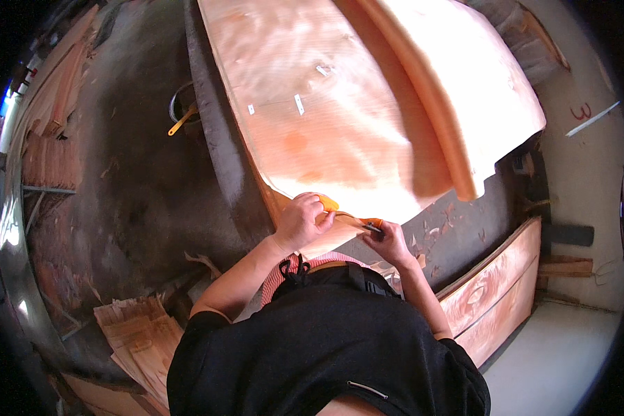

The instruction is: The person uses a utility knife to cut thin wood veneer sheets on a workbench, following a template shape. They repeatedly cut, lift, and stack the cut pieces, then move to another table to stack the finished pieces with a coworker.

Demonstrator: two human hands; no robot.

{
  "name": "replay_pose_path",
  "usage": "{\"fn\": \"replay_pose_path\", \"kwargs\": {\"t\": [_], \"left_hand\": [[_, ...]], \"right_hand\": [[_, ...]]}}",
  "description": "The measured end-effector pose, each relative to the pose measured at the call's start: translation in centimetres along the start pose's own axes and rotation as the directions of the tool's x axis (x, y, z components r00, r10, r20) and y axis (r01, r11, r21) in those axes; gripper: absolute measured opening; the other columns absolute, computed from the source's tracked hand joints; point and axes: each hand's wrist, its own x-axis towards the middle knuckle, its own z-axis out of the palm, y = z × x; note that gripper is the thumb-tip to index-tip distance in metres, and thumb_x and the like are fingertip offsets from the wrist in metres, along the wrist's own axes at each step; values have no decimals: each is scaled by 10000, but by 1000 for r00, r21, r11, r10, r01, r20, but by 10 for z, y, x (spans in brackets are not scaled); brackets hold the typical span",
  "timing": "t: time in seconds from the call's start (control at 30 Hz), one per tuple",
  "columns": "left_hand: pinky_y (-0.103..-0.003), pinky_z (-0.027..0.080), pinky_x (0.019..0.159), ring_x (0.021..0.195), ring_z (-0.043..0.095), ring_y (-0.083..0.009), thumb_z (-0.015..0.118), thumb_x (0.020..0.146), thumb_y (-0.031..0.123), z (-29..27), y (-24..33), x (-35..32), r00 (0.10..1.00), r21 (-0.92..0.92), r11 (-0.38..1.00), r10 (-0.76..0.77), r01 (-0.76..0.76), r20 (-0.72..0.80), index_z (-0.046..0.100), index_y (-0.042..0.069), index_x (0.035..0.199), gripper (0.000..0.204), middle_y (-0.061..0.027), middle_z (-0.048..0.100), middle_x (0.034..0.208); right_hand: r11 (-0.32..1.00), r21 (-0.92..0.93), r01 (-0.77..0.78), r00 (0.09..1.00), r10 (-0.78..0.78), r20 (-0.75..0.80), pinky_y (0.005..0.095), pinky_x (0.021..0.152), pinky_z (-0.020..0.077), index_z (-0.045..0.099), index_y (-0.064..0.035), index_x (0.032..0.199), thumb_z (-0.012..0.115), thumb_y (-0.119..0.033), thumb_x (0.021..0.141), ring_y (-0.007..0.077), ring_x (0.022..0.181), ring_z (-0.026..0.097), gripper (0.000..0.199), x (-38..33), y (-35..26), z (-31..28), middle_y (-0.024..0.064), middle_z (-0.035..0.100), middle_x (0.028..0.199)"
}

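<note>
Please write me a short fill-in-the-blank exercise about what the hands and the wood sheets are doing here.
1. The left hand presses on a thin sheet of wood ____.
2. The right hand grips a ____ with an orange handle.
3. The bucket stands to the person's ____.

Missing words: veneer; knife; left

Thin wood veneer sheet, smooth, matt; worktable rough, dusty.

A veneer workshop: broad veneer sheets, stacked wood strips, scraps on the worktable.
</note>
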Motion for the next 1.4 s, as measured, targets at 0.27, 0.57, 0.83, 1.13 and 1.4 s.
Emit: {"fn": "replay_pose_path", "kwargs": {"t": [0.27, 0.57, 0.83, 1.13, 1.4], "left_hand": [[-413, 342, 933, 1104, 446, -310, 555, 810, 131, -32, -3, 21, 892, -106, 986, 67, -128, -448, 461, 4, 1135, 361, -174, 465, 1174], [-298, 368, 894, 1058, 470, -217, 529, 835, 251, -24, -193, 55, 665, -542, 690, -689, 479, -289, 456, -33, 1143, 425, -146, 490, 1137], [-266, 450, 634, 668, 511, -133, 570, 789, 328, -11, -255, 103, 350, -802, 234, -936, 549, -33, 524, 19, 928, 342, -51, 514, 784], [-205, 363, 397, 474, 431, -92, 606, 779, 235, -30, -233, 122, 322, -948, -4, -940, 318, 112, 528, 53, 797, 199, 0, 463, 620], [-252, 436, 605, 710, 533, -119, 601, 802, 269, -9, -247, 137, 603, -916, 139, -787, 377, 129, 536, -4, 983, 334, -48, 574, 858]], "right_hand": [[996, 28, 83, 659, -33, -752, 220, 445, 342, 569, -36, 720, 633, -80, 762, 59, 487, 407, 89, 4, 53, -93, -66, 435, 564], [912, 342, 228, 337, 256, -906, 163, 432, 228, 551, -104, 772, 650, -147, 776, 7, 479, 315, 108, -14, 28, -179, -69, 445, 593], [947, 236, 218, 316, 160, -935, 176, 473, 198, 625, -16, 879, 602, -242, 817, 17, 517, 273, 235, -23, 9, -202, -83, 328, 572], [958, 229, 170, 150, 204, -967, 181, 475, 207, 612, -57, 815, 599, -252, 817, 24, 533, 284, 195, -20, -8, -196, -82, 334, 581], [975, 196, 108, 232, 167, -958, 177, 492, 245, 633, -29, 850, 581, -190, 829, 52, 535, 306, 170, -27, -23, -197, -56, 375, 621]]}}
